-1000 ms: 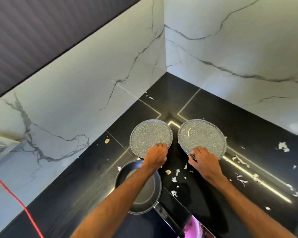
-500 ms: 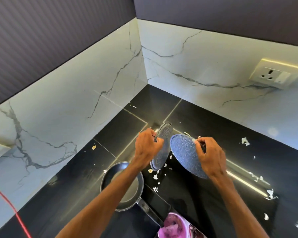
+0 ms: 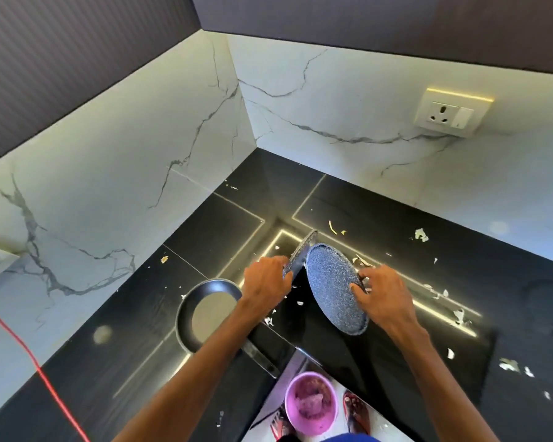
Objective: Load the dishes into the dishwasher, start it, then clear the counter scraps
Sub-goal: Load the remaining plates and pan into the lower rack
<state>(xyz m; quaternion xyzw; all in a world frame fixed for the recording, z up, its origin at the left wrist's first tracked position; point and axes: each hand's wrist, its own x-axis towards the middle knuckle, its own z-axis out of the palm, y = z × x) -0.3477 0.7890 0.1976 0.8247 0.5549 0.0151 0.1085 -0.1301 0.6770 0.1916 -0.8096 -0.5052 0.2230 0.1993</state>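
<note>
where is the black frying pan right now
In the head view, the black frying pan sits on the dark counter left of centre, just left of the left hand.

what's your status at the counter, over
Left hand grips a speckled grey round plate, right hand grips a second speckled grey plate. Both tilted up over the black counter. Black frying pan by left forearm, white scraps scattered round.

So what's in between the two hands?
In the head view, two speckled plates: the left hand grips the edge-on plate, the right hand holds the tilted plate.
</note>
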